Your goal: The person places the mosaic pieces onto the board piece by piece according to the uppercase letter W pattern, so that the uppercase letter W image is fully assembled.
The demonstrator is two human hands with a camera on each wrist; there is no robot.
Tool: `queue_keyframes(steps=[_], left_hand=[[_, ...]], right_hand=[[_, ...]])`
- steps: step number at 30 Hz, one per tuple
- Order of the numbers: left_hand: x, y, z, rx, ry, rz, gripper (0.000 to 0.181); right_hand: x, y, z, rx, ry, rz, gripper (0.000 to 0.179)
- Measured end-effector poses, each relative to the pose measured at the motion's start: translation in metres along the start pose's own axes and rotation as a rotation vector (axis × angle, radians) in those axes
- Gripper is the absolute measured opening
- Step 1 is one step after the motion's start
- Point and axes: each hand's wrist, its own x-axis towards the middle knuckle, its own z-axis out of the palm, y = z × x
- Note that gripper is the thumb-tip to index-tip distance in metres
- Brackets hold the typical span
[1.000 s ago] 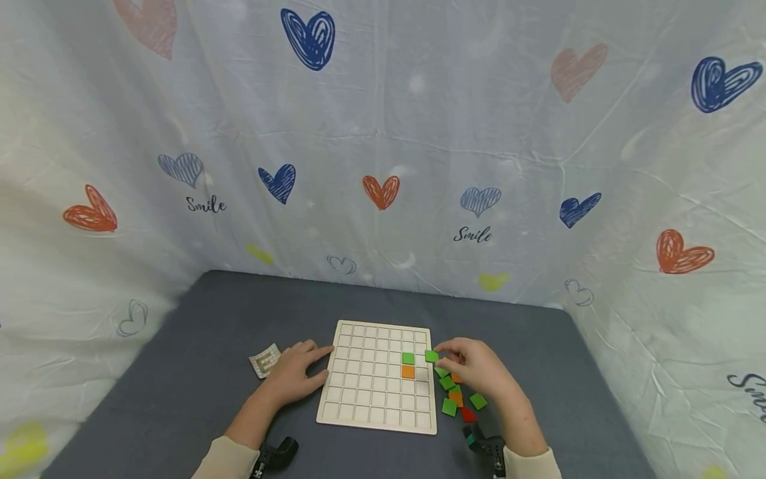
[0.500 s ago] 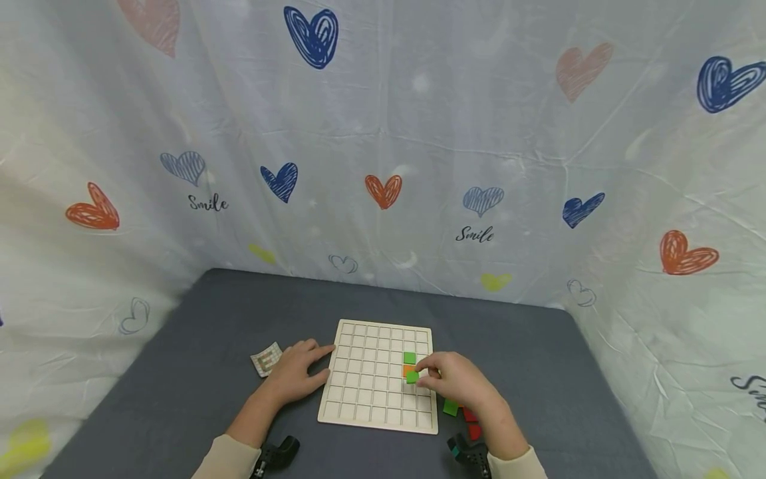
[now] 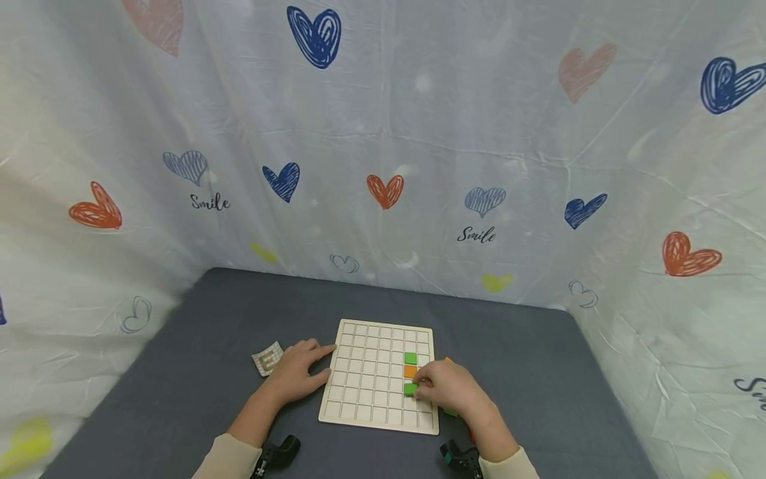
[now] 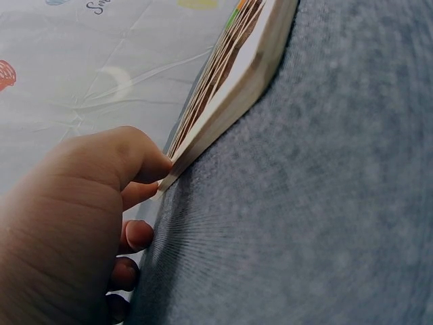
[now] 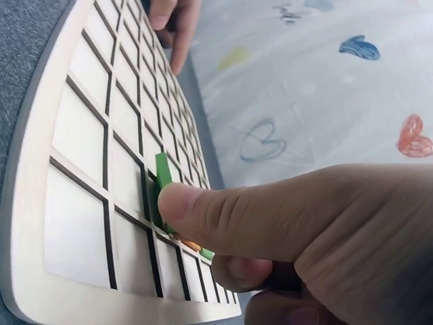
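Note:
A pale wooden grid board [image 3: 359,382] lies on the dark table. My right hand [image 3: 449,387] is over its right part, pinching a square green tile [image 3: 409,389] between thumb and fingers. In the right wrist view that green tile [image 5: 164,170] stands tilted on edge at a grid cell, the thumb against it. Farther up the same column, an orange tile [image 3: 410,371] and another green tile [image 3: 410,358] sit in cells. My left hand [image 3: 293,372] rests at the board's left edge, index finger and thumb touching the rim [image 4: 223,112], other fingers loosely bent.
A small patterned card [image 3: 267,359] lies left of the board, beside the left hand. Loose tiles lie right of the board, mostly hidden under the right hand and forearm; an orange corner [image 3: 448,360] and a green one [image 3: 450,412] show. A heart-printed curtain [image 3: 383,259] hangs behind the table.
My right hand has carried the green tile from the board's right edge leftward and toward me, past the orange tile to a nearer cell. The left hand stays at the rim.

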Motion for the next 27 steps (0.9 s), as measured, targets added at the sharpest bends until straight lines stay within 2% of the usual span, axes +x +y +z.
queue_keyframes(steps=[4,7,11,18,22,27], left_hand=[[0.000,0.000,-0.001,-0.003,0.001,0.004,0.047],[0.000,0.000,-0.001,-0.001,-0.004,0.002,0.047],[0.000,0.000,0.000,0.000,-0.009,-0.004,0.047],[0.001,0.000,0.000,0.008,-0.005,-0.002,0.047],[0.000,0.000,0.001,0.008,-0.006,0.000,0.047],[0.000,0.000,0.000,0.005,-0.006,-0.001,0.047]], right_hand=[[0.000,-0.003,0.001,-0.072,0.035,-0.019,0.012],[0.000,-0.008,0.002,-0.114,0.050,-0.011,0.004],[0.001,-0.013,0.005,-0.177,0.077,0.017,0.008],[0.000,-0.019,0.011,-0.251,0.183,0.055,0.006],[-0.001,-0.019,0.013,-0.193,0.190,0.072,0.008],[-0.006,-0.013,0.008,-0.051,0.114,0.071,0.014]])
